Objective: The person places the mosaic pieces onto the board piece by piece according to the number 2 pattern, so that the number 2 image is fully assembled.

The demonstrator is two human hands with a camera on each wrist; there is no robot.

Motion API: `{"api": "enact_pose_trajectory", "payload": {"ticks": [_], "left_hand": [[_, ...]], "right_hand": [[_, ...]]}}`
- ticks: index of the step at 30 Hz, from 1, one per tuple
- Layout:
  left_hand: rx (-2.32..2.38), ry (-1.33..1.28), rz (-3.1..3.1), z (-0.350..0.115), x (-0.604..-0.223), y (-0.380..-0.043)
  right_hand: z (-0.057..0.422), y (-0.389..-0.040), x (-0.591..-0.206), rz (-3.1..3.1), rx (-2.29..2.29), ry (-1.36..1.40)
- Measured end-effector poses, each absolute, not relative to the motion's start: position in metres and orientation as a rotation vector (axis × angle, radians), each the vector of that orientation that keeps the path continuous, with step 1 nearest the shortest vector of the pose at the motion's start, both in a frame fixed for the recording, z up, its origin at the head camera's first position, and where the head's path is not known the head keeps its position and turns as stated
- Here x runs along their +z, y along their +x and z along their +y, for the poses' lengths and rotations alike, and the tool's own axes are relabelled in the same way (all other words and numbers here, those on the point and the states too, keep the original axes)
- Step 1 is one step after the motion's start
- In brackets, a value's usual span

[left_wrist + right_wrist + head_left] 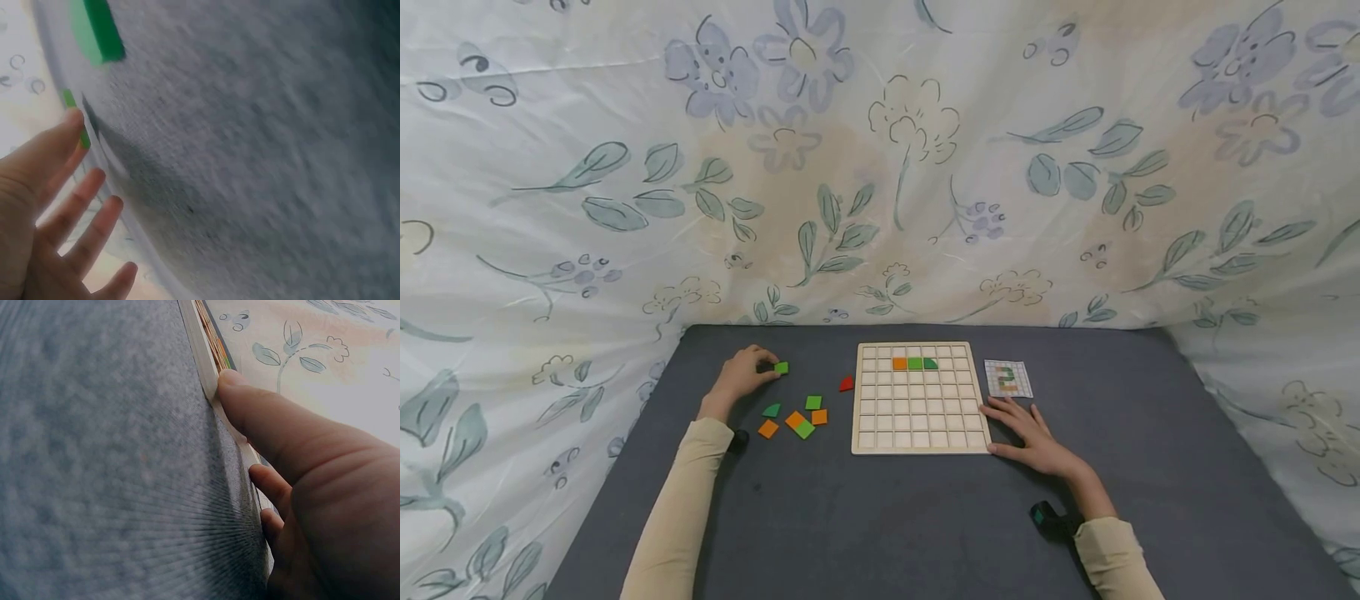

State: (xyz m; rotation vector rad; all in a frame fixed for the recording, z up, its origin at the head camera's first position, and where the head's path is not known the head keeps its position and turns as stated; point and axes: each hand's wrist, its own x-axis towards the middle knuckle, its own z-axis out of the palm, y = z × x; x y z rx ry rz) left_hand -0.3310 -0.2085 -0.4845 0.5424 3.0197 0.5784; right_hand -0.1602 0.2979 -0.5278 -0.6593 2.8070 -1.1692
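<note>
green square tile (782, 367), pinched by left hand (745, 374), right hand (1036, 442) loosely spread, touching gridded wooden board (920, 421)

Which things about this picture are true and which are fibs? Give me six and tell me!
1. The left hand pinches a light green square. True.
2. The right hand touches the grid board. True.
3. Five pieces sit on the grid board. False: three do, an orange piece, a middle green piece and a dark green piece.
4. The pattern card lies right of the grid board. True.
5. The red piece is on the grid board. False: the red piece lies off it, to its left.
6. The sleeves are blue. False: the sleeves are beige.
</note>
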Motion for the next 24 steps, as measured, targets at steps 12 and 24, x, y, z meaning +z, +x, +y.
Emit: {"api": "enact_pose_trajectory", "payload": {"ticks": [12,24], "left_hand": [[0.622,0.603,3.034,-0.186,-0.482,-0.333],[0.595,0.669,3.038,-0.16,-0.48,-0.335]], "right_hand": [[0.297,-0.16,-0.526,2.805,-1.172,-0.678],[0.296,-0.161,-0.526,2.803,-1.169,-0.711]]}}
